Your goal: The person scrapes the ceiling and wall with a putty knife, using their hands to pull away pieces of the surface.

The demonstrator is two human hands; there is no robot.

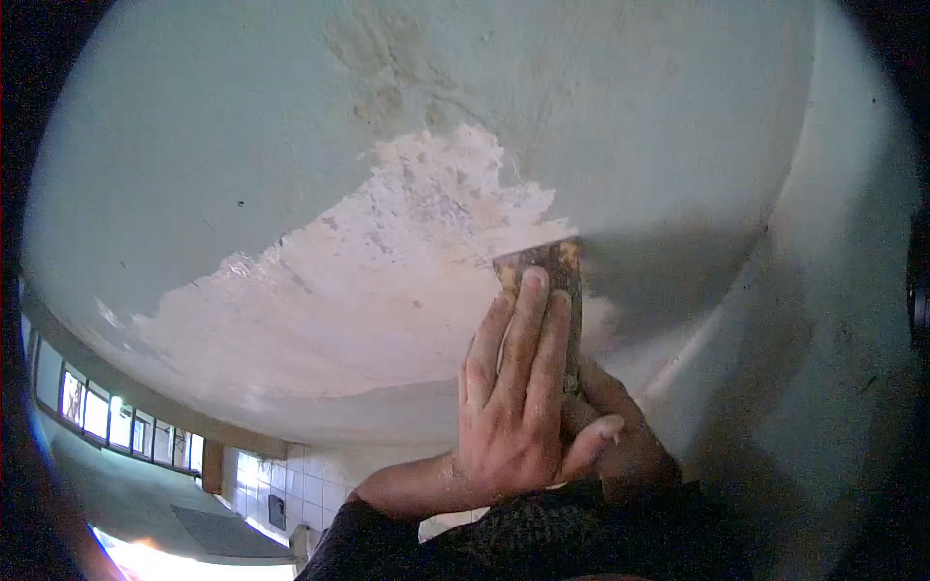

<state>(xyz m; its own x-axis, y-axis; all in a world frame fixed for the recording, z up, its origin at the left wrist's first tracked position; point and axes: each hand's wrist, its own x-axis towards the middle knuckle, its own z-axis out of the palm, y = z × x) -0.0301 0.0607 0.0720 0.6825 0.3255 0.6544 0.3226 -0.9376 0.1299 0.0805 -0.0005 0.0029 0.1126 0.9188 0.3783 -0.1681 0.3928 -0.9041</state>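
A worn, stained scraper (542, 259) has its wide blade edge against the pale patch (387, 290) overhead. My left hand (513, 397) lies over the blade, its fingers stretched out flat and pressing on the metal, with the thumb sticking out to the right. Behind it, my right hand (620, 426) is closed around the handle end of the scraper; most of its fingers are hidden by the left hand. Around the patch, the greenish painted surface (223, 174) has ragged, flaking edges.
Brownish stains (378, 58) mark the painted surface above the patch. A side wall (833, 290) meets it along the right. At lower left are a row of windows (121, 421), white tiles (310, 484) and a dark small box (277, 511) on the tiles.
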